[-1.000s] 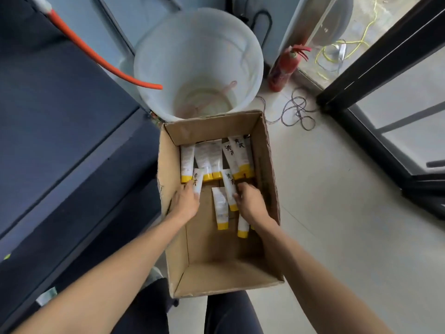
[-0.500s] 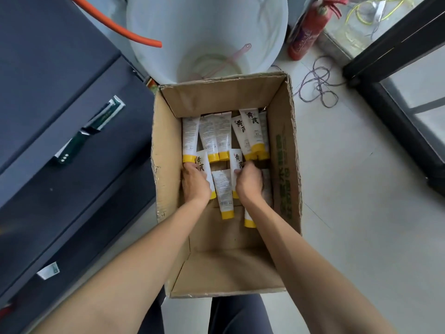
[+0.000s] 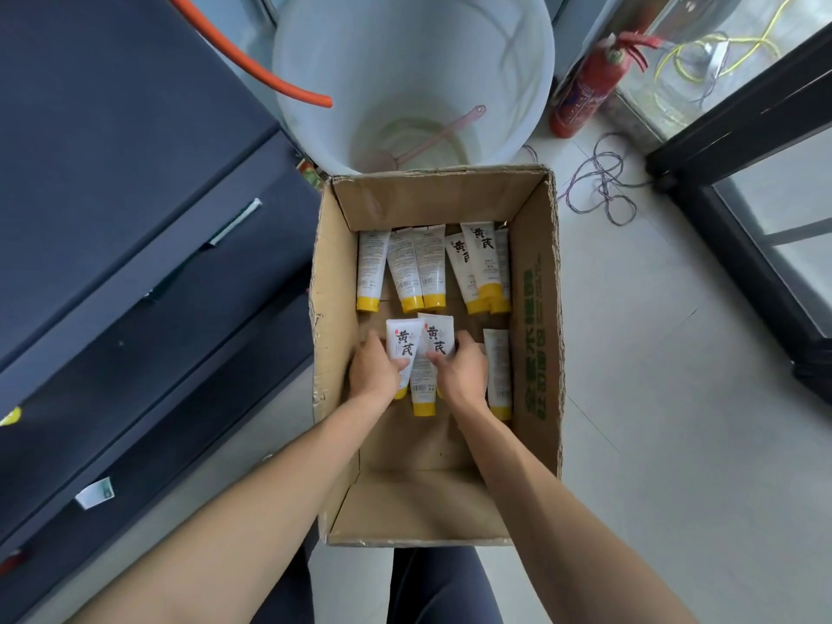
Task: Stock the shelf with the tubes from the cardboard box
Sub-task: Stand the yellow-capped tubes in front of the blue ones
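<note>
Nearest to the camera, two bare forearms are being stretched down into the cardboard box (image 3: 538,335), which is standing open on the pale floor (image 3: 666,443) betw. the person's knees. At the box middle, the left hand (image 3: 373,371) is being closed round a white tube with yellow cap (image 3: 404,342), thumb on the printed face, fingers curled under its side. The right hand (image 3: 461,373) is being curled the same way on a second tube (image 3: 437,337), which is leaning against the first one. A third tube (image 3: 423,389) is lying under and betw. both hands, barcode side up; whether it is being held also cannot be told. One more tube (image 3: 497,376) is lying just beside the right wrist, at the R wall.

For this step to be done well, each tube should be gripped at the body, not at the flat crimped end, and lifted straight up so the loose tube below is not being dragged along. Caps should prob. be kept pointing one way, so placing is quicker.

Farther in, a row of tubes (image 3: 416,268) is lying at the far wall, caps toward the person. To the left, the dark shelf (image 3: 171,308) is waiting, close beside the box. Beyond the box, a white bucket (image 3: 531,83) and a red extinguisher (image 3: 585,92) are standing.
</note>
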